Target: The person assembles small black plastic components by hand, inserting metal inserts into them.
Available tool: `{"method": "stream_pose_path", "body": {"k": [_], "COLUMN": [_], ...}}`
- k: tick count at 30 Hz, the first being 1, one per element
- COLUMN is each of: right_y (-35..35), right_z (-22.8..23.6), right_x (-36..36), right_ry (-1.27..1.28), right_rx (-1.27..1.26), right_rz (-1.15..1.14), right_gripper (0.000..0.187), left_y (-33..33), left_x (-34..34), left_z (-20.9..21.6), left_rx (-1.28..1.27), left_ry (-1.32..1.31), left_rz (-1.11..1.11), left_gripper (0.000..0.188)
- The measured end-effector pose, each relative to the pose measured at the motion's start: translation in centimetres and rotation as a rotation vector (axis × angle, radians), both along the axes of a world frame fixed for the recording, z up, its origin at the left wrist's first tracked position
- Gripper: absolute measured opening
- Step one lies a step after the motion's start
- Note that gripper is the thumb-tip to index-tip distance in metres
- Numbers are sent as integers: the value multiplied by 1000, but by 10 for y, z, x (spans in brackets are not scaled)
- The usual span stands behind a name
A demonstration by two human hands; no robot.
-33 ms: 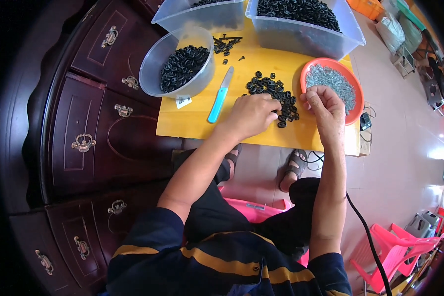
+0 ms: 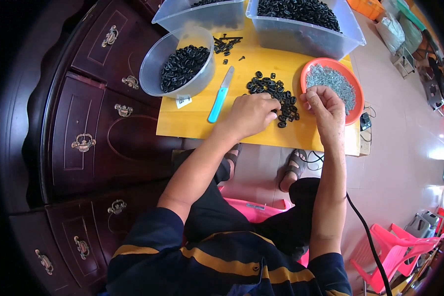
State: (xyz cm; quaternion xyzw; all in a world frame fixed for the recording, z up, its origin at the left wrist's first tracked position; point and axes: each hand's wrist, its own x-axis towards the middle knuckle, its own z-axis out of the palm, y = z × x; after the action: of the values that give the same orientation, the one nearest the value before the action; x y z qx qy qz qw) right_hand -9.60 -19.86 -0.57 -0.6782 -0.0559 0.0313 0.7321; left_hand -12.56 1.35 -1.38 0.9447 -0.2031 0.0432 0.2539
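Observation:
A loose pile of small black oval plastic pieces with holes (image 2: 281,92) lies on the yellow table. My left hand (image 2: 251,113) reaches over the pile's near left side, fingers curled, with a black piece showing between thumb and fingertips. At the near left rim of an orange-red bowl (image 2: 358,91), my right hand (image 2: 326,106) is closed in a pinch; whatever it may hold is too small to make out. Many small silvery metal screws or pins (image 2: 333,81) fill the bowl.
A blue-handled knife (image 2: 218,104) lies left of my left hand. Beyond it stands a clear round tub (image 2: 150,74) of black pieces. Two clear bins (image 2: 301,42) (image 2: 202,18) line the far edge. Black scraps (image 2: 226,45) lie near the tub. Dark drawers (image 2: 79,113) stand at left.

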Motion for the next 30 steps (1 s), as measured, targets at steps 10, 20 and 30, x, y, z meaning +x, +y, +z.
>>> {"method": "stream_pose_path", "body": {"k": [10,20,30], "right_y": [-1,-21,-55], "right_z": [-1,1,4], "right_x": [1,8,21], "right_ry": [-16,-59,-200], "right_rx": [-29,-95,-786], "right_rz": [10,-114,-377], "right_gripper": [15,11,14], "left_y": [15,11,4], "left_x": [-5,-8,-9], "left_z": [6,6,5], "left_rx": [49,98,103], "left_ry": [94,83,64], "left_rz": [25,13,42], "left_gripper": [12,13,8]}}
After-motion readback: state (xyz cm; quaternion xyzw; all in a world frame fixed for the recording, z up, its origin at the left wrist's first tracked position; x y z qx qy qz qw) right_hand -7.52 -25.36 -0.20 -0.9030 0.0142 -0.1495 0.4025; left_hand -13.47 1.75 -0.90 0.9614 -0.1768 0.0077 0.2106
